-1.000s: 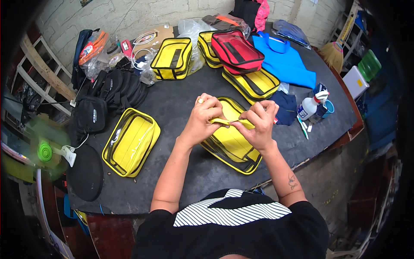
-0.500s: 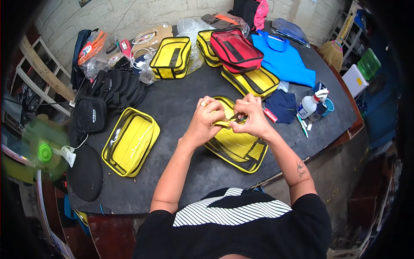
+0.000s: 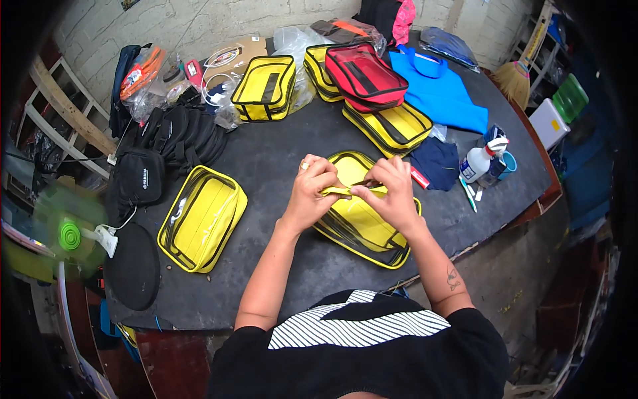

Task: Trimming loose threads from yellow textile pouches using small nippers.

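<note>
A yellow zip bag point(image 3: 362, 226) with a clear top and black trim lies in front of me, under both hands. My left hand point(image 3: 312, 193) is closed, its thumb and fingers pinching a raised yellow strip point(image 3: 335, 191) of this bag. My right hand point(image 3: 392, 193) is closed just beside it, thumb against the strip. Out of its fingers shows a small dark pointed tool point(image 3: 364, 183), largely hidden, whose exact kind I cannot make out. The two hands nearly touch over the bag.
Another yellow bag point(image 3: 203, 219) lies to the left. Farther back are a red bag point(image 3: 365, 76) stacked on yellow ones and a blue tote point(image 3: 442, 93). A spray bottle point(image 3: 475, 161) stands right. Black bags point(image 3: 179, 136) and a blurred fan point(image 3: 68, 234) are left.
My right hand has shifted slightly right and turned, and its forearm has moved inward. The dark tool shows less between the fingers. My left hand keeps its pinch on the bag.
</note>
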The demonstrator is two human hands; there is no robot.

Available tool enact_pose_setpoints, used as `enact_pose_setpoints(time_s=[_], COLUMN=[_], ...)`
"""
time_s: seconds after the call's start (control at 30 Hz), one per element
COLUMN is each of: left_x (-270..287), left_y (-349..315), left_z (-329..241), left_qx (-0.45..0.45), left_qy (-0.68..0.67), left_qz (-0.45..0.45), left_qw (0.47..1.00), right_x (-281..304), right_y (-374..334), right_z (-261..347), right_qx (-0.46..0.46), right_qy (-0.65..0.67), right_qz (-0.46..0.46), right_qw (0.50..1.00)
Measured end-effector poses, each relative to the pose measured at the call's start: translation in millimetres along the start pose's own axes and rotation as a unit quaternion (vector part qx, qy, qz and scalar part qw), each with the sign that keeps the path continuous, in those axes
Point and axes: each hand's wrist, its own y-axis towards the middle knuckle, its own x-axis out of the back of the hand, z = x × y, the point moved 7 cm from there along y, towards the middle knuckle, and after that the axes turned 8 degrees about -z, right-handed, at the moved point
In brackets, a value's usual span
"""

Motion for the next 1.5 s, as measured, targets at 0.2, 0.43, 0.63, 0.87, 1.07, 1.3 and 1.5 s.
enact_pose_setpoints(time_s=[0.2, 0.43, 0.63, 0.87, 1.07, 1.3, 1.5], left_x=[2.5, 11.7, 13.7, 0.4, -2.8, 4.3, 9.8], left_y=[1.1, -4.8, 5.1, -5.3, -6.7, -28.7, -32.6], left_z=[-2.8, 0.6, -13.5, -9.6, -4.1, 17.3, 18.4], left_qx=[-0.014, 0.028, 0.011, -0.092, -0.099, -0.073, -0.037], left_qy=[0.013, 0.018, 0.057, 0.155, 0.161, 0.135, 0.081], left_qz=[-0.014, 0.021, 0.168, 0.289, 0.317, 0.225, 0.138], left_qw=[1.000, 0.999, 0.984, 0.940, 0.929, 0.962, 0.986], right_x=[7.5, -19.7, -37.6, -41.5, -42.2, -36.7, -46.9], right_y=[-3.3, -30.0, -43.1, -40.5, -37.8, -31.6, -32.1], right_z=[5.4, -21.0, -9.6, -5.5, -3.6, 15.8, 20.8], right_qx=[-0.001, -0.101, 0.001, 0.028, 0.045, -0.023, -0.045], right_qy=[-0.053, 0.028, -0.015, -0.027, -0.041, -0.075, -0.083], right_qz=[-0.036, 0.087, 0.027, 0.009, 0.053, 0.154, 0.147], right_qw=[0.998, 0.991, 1.000, 0.999, 0.997, 0.985, 0.985])
